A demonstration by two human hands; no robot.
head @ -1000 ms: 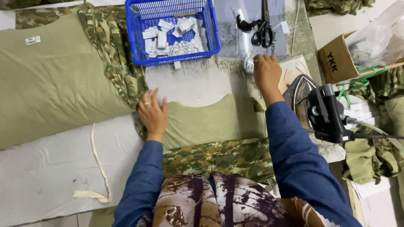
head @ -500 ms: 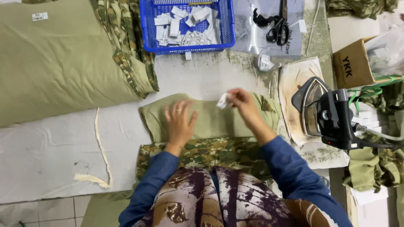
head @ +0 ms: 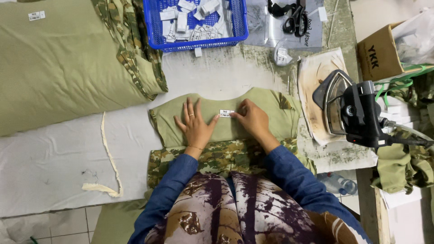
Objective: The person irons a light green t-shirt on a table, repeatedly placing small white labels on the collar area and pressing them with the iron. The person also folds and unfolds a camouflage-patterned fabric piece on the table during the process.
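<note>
Head view: the right hand [head: 254, 121] has come down, its fingers now pinching the white label [head: 226, 113] onto the olive garment [head: 275, 113] on the desk. The left hand [head: 195, 124] has shifted, lying flat with released fingers just beside the label.

The work surface is a table covered with a white padded cloth [head: 54, 158], stained and worn greenish toward the far edge. A blue plastic mesh basket [head: 195, 41] stands at the far edge of this cloth. To the right of the basket lies a grey plastic sheet [head: 275, 31]. Further right of the basket, a brown cardboard box [head: 379, 55] stands at the table's side. Well below and left of the basket, beyond the near edge of the cloth, pale square floor tiles [head: 58, 228] are visible. Lighting is even and diffuse, with soft shadows only.
</note>
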